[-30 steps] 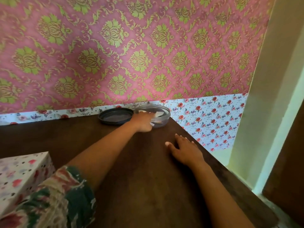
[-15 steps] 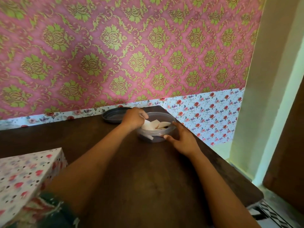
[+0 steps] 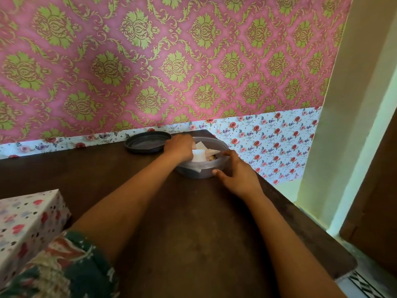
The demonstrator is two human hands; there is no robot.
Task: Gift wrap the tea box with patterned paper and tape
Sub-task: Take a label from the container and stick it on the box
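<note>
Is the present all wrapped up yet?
Nearly, it seems. The box already wears patterned paper. The lid is off the clear tub; the right hand holds the tub while the left hand pinches a white piece inside. Probably left: taping; the box's seams don't show.

Dark green floral-print sleeve [image 3: 64, 265]; bare forearms

Both bare arms extend forward and converge. Left hand [image 3: 179, 147]: knuckles up, wrist bent downward, fingers curled under and hidden from view. Right hand [image 3: 236, 173]: thumb nearest the viewer, thumb and fingers curved in a grip round a container [image 3: 193, 173]. A patterned sleeve [image 3: 64, 265] covers the left upper arm.
</note>
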